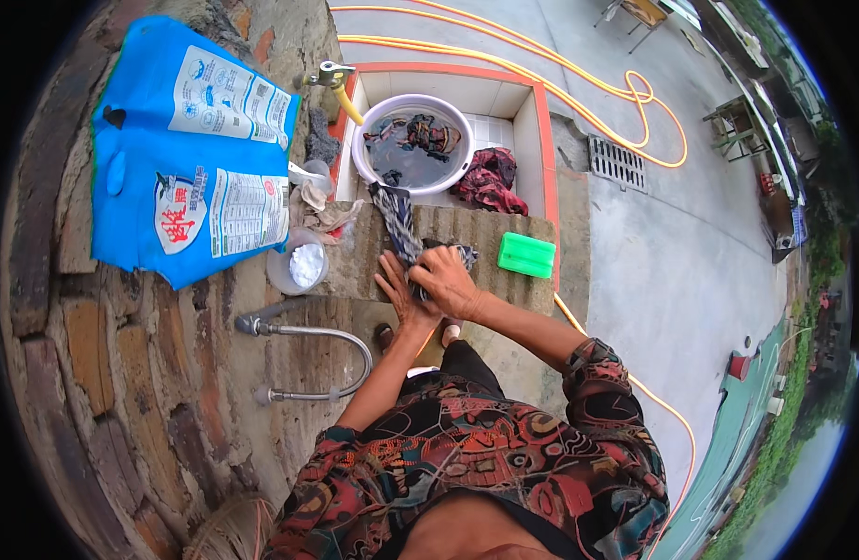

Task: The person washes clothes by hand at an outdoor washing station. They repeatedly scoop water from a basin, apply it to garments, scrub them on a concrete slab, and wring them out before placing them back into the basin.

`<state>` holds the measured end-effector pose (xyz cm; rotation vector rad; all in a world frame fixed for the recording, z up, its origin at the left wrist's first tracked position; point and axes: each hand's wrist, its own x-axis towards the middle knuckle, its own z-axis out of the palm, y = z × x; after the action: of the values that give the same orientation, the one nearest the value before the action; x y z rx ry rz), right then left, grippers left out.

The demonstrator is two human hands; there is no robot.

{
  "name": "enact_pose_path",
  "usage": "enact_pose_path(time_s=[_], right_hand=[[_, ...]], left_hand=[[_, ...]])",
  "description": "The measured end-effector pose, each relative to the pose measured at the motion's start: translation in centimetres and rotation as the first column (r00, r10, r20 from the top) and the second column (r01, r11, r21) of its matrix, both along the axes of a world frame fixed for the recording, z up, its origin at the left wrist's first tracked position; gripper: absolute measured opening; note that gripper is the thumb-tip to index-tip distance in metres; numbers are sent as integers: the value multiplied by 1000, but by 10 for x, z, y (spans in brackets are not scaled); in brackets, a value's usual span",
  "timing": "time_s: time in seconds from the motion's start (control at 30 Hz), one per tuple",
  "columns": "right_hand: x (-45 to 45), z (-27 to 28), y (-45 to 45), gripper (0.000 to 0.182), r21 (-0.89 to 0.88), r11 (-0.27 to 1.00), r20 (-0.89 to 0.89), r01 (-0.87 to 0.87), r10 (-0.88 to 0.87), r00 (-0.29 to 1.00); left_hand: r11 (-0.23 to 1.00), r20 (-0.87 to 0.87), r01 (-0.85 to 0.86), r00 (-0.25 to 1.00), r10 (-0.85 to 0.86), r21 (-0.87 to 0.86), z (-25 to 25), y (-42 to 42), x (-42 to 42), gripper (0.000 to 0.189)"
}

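A dark patterned cloth [396, 213] lies over the ridged stone washboard [359, 280], its far end reaching the rim of a white basin [459, 183]. My right hand [447, 280] grips the bunched near part of it. My left hand [399, 290] presses on the stone beside that bunch, fingers spread, partly beneath the cloth and right hand. Dark clothes [429, 136] soak in the basin's murky water. A wet red and black garment [492, 178] lies in the tiled sink right of the basin. Towards the stone's right end rests a green soap bar or box [526, 255].
Left of the washboard stand a tub of white powder [307, 266], a cup with a white scoop [312, 175] and a large blue detergent bag [191, 154]. A brass tap [329, 73] with a yellow hose overhangs the sink [545, 140]. Orange hoses [576, 77] cross the concrete.
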<state>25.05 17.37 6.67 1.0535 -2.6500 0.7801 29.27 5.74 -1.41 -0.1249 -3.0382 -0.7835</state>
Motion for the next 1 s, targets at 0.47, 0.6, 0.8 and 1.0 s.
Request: enact_pose_path(time_s=[0.47,0.6,0.8,1.0], right_hand=[[-59,-3,-33,41,81,995,128,-57,47,991],[-12,8,5,38,81,990,158,-113,99,983],[-137,-34,-60,42,142,988,126,52,-70,990],[-72,-6,-40,39,117,993,252,7,-37,967]], left_hand=[[993,157,35,987,-16,-117,7,2,-6,119],[968,212,61,977,-8,-244,22,0,-5,122],[985,232,58,973,-20,-160,27,10,-13,124],[993,134,63,990,-50,-98,16,2,-7,118]])
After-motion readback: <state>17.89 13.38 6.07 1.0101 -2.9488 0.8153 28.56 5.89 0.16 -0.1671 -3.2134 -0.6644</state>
